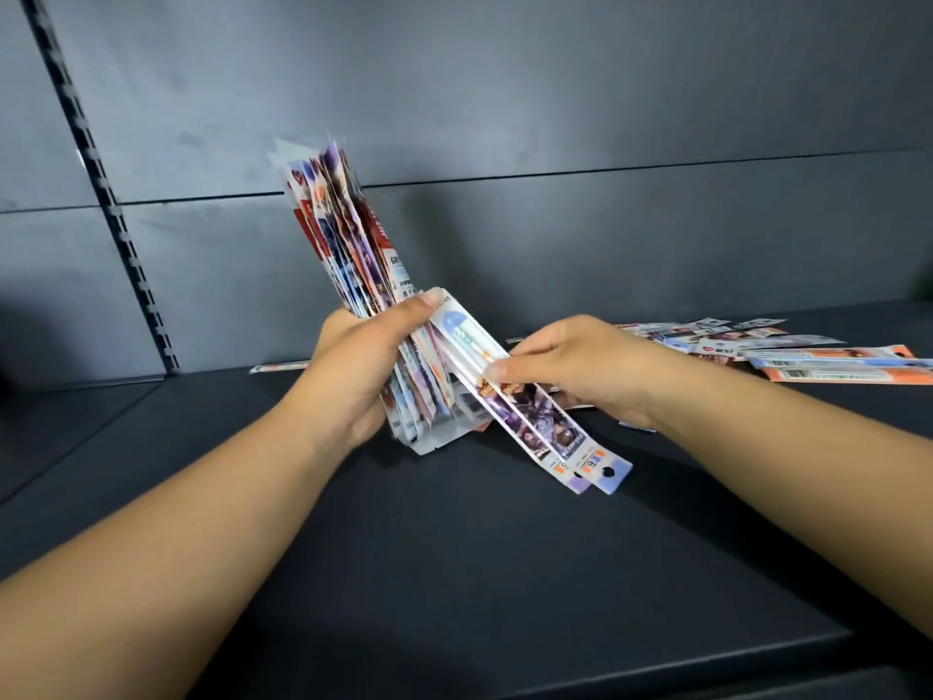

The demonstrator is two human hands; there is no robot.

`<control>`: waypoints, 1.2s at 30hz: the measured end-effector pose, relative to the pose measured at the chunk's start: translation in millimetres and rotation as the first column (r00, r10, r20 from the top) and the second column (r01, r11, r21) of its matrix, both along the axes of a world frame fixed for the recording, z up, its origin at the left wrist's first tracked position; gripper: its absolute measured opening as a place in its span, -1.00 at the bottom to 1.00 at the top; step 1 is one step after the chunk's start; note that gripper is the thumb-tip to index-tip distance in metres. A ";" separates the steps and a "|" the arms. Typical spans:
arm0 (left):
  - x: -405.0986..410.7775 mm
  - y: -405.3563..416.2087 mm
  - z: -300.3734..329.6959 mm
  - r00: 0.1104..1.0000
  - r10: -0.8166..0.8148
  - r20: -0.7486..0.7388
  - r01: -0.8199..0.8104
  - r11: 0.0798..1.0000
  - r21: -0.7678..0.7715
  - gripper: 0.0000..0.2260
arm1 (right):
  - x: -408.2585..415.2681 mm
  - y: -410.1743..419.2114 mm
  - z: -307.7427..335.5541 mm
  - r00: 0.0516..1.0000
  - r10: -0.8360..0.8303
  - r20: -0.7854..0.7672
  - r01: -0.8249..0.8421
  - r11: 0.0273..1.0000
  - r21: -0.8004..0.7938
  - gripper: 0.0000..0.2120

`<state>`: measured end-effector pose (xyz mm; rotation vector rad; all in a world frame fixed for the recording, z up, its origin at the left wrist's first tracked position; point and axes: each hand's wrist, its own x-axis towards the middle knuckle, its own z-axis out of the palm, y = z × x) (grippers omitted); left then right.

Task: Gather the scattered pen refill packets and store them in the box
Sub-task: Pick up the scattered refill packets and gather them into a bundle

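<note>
- Left hand (361, 366): fingers curled tight round a thick upright bundle of long, narrow printed paper-and-plastic pen refill packets (338, 234). Thumb presses across the front of the bundle; the tops fan out above the hand and lean slightly left.
- Lower ends of the bundle stick out below the left palm, just above the dark grey metal shelf surface (454, 573); cannot tell whether they touch it.
- Right hand (570, 371): fingers curled, pinching a pair of long packets with purple printed artwork and white-orange hang tabs (535, 426). The pair slants from the left thumb, upper left, down to lower right, tab ends nearest the camera.
- The upper end of the slanted pair touches the bundle by the left thumb.
- More loose packets, orange, white and pale blue (808, 356), lie flat and overlapping on the shelf behind and to the right of the right hand, well back toward the wall.
- One single packet, narrow and pale with orange marks (280, 367), lies flat at the back edge of the shelf, to the left of the left hand.
- Dark grey panel wall (555, 118) behind the shelf; a slotted upright metal rail (101, 184) runs diagonally down its left side.
- Both forearms bare, reaching in from the bottom corners.
</note>
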<state>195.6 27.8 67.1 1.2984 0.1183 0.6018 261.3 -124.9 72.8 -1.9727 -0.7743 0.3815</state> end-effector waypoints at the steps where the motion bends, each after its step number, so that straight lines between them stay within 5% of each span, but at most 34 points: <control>1: -0.3 -1.4 0.0 1.000 0.008 0.013 -0.008 1.000 0.004 -0.94 | -0.4 1.1 -0.9 1.000 0.008 -0.010 -0.008 1.000 0.000 -0.92; 6: 2.1 -3.7 3.5 0.989 0.125 0.076 -0.123 0.992 -0.037 -0.93 | -5.5 8.1 -4.7 0.998 0.057 -0.037 -0.056 0.998 0.033 -0.84; 10: 0.2 18.1 15.5 0.961 0.251 0.116 -0.222 0.950 -0.218 -0.89 | -7.3 3.4 -5.5 0.968 0.121 -0.219 -0.105 0.991 0.082 -0.88; 13: -1.2 35.1 16.2 0.951 0.286 0.115 -0.238 0.919 -0.315 -0.90 | -1.2 1.0 -2.1 0.945 0.057 -0.322 0.012 0.978 0.208 -0.95; 15: 0.1 36.7 12.5 0.960 0.267 0.088 -0.220 0.907 -0.358 -0.92 | 5.7 0.5 3.6 0.918 0.030 -0.396 0.147 0.901 0.409 -0.93; 19: 3.9 32.0 4.6 0.981 0.193 0.028 -0.167 0.903 -0.396 -0.95 | 12.7 4.6 13.4 0.862 0.127 -0.491 0.328 0.599 0.731 -0.91; 21: 4.4 29.5 2.0 0.989 0.148 0.001 -0.135 0.908 -0.397 -0.82 | 11.5 11.9 17.5 0.866 0.129 -0.483 0.354 0.523 0.775 -0.91; 25: 3.8 24.4 -1.2 0.993 0.111 -0.027 -0.114 0.968 -0.225 -0.89 | 13.2 16.6 40.0 0.902 -0.021 -0.431 0.385 0.493 0.781 -0.86; 27: 2.8 27.6 2.8 0.996 0.080 -0.039 -0.083 0.993 -0.087 -0.84 | 23.1 1.2 58.9 0.955 -0.141 -0.263 0.297 0.532 0.793 -0.82; 30: -4.0 42.1 14.0 0.998 -0.062 -0.004 0.062 0.998 0.018 -0.89 | 33.4 -30.4 89.4 0.965 -0.256 0.053 0.154 0.720 0.677 -0.80; 33: -13.7 40.8 20.4 0.971 -0.240 -0.007 0.239 0.960 0.143 -0.68 | 26.2 -43.1 103.5 0.941 -0.197 0.276 0.068 0.907 0.416 -0.80; 36: -16.3 22.3 16.5 0.915 -0.403 -0.018 0.402 0.910 0.097 -0.63 | 4.5 -26.3 98.0 0.945 -0.048 0.325 -0.033 0.970 0.240 -0.89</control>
